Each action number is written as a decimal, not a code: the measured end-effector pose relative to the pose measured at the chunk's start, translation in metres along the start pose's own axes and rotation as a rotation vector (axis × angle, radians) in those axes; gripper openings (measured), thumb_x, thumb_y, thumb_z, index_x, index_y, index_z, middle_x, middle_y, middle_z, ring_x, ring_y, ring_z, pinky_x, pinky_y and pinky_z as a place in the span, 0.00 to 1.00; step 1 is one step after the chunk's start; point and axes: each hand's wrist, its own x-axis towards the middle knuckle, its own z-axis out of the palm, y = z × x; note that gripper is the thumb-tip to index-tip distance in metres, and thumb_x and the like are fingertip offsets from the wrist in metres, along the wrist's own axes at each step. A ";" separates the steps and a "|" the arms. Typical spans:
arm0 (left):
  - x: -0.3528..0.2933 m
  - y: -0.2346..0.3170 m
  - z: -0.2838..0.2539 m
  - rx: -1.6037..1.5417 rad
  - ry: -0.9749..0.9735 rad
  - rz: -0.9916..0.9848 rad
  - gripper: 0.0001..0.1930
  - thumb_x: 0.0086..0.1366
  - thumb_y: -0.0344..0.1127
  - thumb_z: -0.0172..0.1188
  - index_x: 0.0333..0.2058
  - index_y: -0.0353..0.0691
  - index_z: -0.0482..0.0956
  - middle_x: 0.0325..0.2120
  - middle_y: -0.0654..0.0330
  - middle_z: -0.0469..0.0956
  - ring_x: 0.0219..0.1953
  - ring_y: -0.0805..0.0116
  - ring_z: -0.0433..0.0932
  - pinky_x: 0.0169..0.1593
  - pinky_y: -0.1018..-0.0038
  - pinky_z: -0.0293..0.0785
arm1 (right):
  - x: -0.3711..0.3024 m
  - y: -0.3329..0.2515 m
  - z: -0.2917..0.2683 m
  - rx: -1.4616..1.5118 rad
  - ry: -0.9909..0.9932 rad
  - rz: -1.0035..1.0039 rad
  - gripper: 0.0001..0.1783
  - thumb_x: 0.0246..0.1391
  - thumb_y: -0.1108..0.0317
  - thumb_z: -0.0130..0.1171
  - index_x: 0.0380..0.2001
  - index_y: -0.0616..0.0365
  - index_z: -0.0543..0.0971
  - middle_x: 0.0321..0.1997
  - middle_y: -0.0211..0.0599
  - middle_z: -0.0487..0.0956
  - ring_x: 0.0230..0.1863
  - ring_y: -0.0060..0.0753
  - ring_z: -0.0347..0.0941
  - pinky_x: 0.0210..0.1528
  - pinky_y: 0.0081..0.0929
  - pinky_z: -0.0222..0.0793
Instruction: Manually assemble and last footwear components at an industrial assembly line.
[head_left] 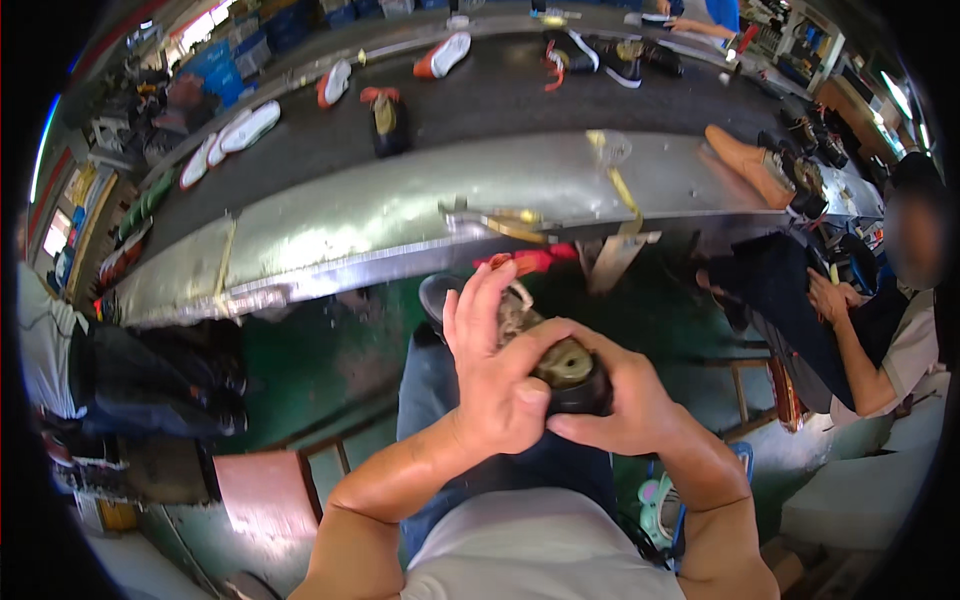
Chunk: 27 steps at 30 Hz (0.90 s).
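Above my lap I hold a shoe on an olive-green last [566,364] with a round hole in its top. The shoe's black heel end is toward me, and reddish material shows at its far end. My left hand [490,370] is closed along the shoe's left side, its thumb pressed near the heel and its fingers pointing away. My right hand [628,400] wraps the right side and heel. My fingers hide much of the shoe's middle. Beyond my hands, a metal tool with yellowish handles [505,219] lies on the bench's near edge.
A metal ledge [390,205] runs along a dark conveyor belt [300,150]. On the belt are a black shoe with a red tongue [388,122] and several white-and-orange shoes. A tan boot [745,160] lies right. A seated co-worker [870,340] is right; a brown stool [266,490] stands left.
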 end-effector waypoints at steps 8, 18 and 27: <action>-0.163 -0.056 0.054 -0.761 0.137 -0.624 0.32 0.78 0.51 0.31 0.38 0.31 0.81 0.58 0.48 0.64 0.60 0.54 0.67 0.63 0.60 0.64 | -0.038 0.063 0.070 0.075 -0.284 0.409 0.47 0.42 0.53 0.76 0.62 0.59 0.65 0.57 0.52 0.74 0.55 0.57 0.74 0.56 0.41 0.72; -0.160 -0.087 0.053 -0.801 -0.023 -0.880 0.29 0.79 0.49 0.34 0.42 0.34 0.83 0.55 0.49 0.73 0.56 0.56 0.72 0.65 0.63 0.63 | -0.026 0.119 0.104 -0.373 -0.020 -0.155 0.66 0.36 0.49 0.80 0.69 0.70 0.51 0.71 0.63 0.56 0.71 0.62 0.57 0.69 0.47 0.59; -0.155 -0.094 0.040 -0.713 -0.141 -0.856 0.28 0.78 0.50 0.40 0.37 0.35 0.84 0.48 0.52 0.74 0.55 0.59 0.69 0.62 0.65 0.62 | -0.041 0.120 0.131 0.068 0.113 0.040 0.62 0.50 0.51 0.71 0.72 0.70 0.41 0.74 0.56 0.54 0.71 0.45 0.60 0.68 0.38 0.61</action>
